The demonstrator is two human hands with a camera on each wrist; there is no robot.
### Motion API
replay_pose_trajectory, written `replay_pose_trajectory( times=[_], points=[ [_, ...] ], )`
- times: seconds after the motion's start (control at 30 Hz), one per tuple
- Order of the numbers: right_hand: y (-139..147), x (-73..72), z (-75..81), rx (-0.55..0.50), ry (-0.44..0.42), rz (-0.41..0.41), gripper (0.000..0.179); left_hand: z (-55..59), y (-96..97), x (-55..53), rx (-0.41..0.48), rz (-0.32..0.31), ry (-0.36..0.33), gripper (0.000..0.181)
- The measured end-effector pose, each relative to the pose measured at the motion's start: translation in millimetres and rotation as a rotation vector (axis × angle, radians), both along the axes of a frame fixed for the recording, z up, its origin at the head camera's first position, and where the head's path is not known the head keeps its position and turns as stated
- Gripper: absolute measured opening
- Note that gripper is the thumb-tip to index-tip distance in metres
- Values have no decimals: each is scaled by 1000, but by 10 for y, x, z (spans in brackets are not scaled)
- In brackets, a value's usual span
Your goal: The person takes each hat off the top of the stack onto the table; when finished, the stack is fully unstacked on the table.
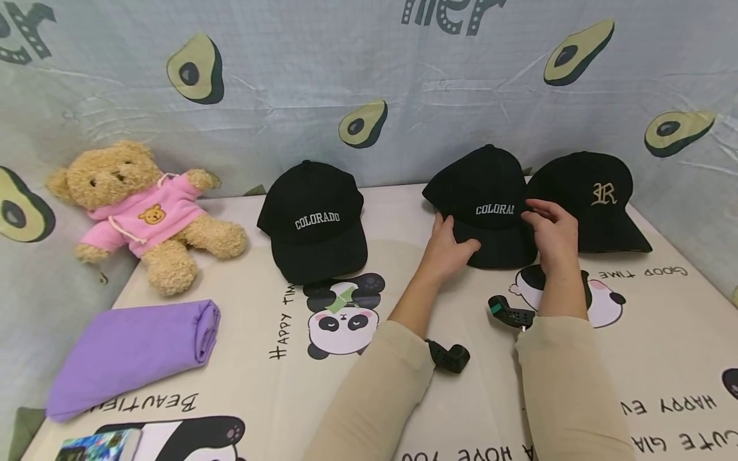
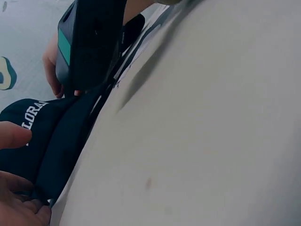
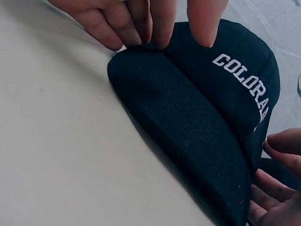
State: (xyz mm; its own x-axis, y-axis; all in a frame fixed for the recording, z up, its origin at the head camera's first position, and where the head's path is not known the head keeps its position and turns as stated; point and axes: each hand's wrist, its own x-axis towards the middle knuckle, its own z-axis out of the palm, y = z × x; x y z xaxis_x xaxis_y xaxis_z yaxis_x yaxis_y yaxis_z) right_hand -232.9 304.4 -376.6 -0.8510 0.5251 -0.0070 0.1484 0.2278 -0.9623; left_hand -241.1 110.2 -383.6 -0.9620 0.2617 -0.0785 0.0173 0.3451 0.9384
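A black baseball cap (image 1: 490, 211) with white lettering that begins "COLORA" stands between my two hands, its brim toward me. My left hand (image 1: 446, 253) touches the cap's left side near the brim with its fingertips. In the right wrist view, its thumb sticks out in front of the crown, apart from the fingers. Against the cap's right side lies my right hand (image 1: 553, 234), thumb and fingers spread apart and covering the last letters. The right wrist view shows these right fingers (image 3: 273, 188) beside the cap's edge.
A second black COLORADO cap (image 1: 314, 224) stands to the left. Just right of my right hand is a black cap with a gold R (image 1: 588, 198). Further left are a teddy bear (image 1: 144, 211) in pink, a folded purple cloth (image 1: 138, 352) and a colourful box (image 1: 100, 446).
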Motion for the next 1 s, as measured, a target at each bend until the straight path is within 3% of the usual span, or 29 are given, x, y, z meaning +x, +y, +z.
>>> replay_pose_trajectory(
  times=[0.2, 0.37, 0.57, 0.77, 1.0],
  points=[
    [-1, -16, -19, 40, -25, 4, 42, 29, 72, 2, -13, 53, -20, 76],
    [-22, -20, -24, 130, -59, 74, 46, 31, 101, -3, -20, 86, -30, 73],
    [-22, -14, 24, 241, -88, 178, 49, 51, 114, -26, -52, 76, -38, 76],
    [-37, -32, 78, 346, -191, 192, 51, 71, 125, -20, -83, 81, -43, 77],
    [-28, -19, 128, 367, -250, 206, 55, 54, 157, 3, -102, 77, -16, 80]
  ],
)
